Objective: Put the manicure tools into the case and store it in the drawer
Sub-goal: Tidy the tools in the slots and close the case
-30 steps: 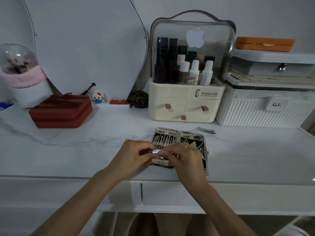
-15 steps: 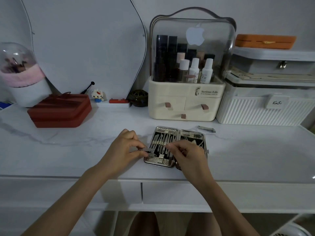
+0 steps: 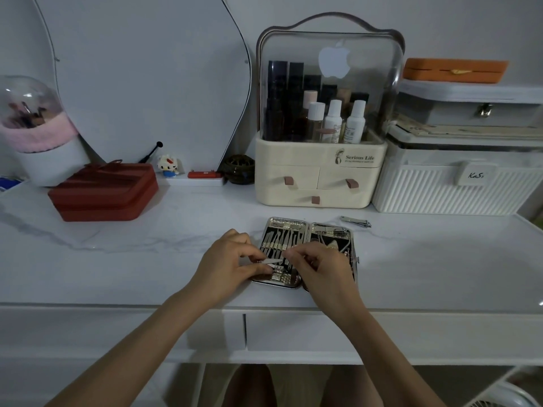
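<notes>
Head view, left hand point(image 3: 224, 259) and right hand point(image 3: 321, 264) fingers pinching slim metal tool point(image 3: 271, 261) over open case point(image 3: 296, 230)

Case point(image 3: 308, 230): shiny metal manicure case, lying open flat like a book on the white desktop near its front edge; two halves side by side, dark lining; rows of steel tools strapped in the left half, more in the right
Loose tool point(image 3: 271, 261): slim pale metal piece, lying roughly level across the case's left half at its 8 o'clock corner; pinched at both ends
Nail clipper point(image 3: 356, 221): small, silver; flat on the desktop at the case's 2 o'clock, just apart from it
Drawer point(image 3: 296, 333): white front under the desktop at the case's 6 o'clock; closed
</notes>
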